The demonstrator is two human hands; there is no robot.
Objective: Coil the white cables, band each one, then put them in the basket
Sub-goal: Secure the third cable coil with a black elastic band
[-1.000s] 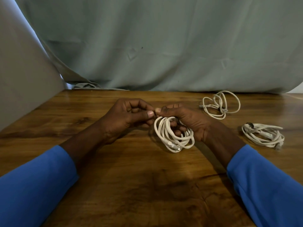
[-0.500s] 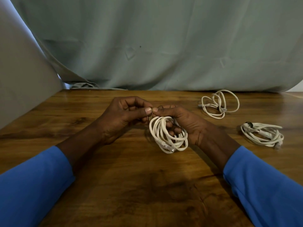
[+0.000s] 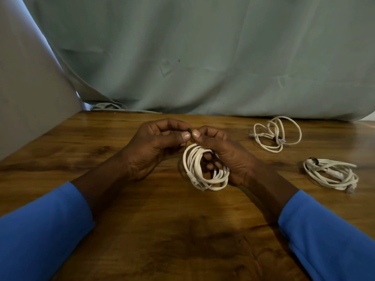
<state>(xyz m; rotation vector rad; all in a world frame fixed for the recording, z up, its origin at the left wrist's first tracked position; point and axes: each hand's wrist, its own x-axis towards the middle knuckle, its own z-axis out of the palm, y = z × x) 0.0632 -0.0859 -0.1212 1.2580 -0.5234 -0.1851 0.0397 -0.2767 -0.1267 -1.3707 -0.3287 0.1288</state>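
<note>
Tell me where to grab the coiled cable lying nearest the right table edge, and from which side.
Grip the banded coil at its far-left end, where the dark band cinches the strands into one bundle. Come from above: it lies flat on the table, and its right end fans into loose loops and plugs.

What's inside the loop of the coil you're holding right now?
Fingers of the right hand pass through the white coil, with wooden table showing below them. How far the dark band wraps it is hidden by the fingertips.
</note>
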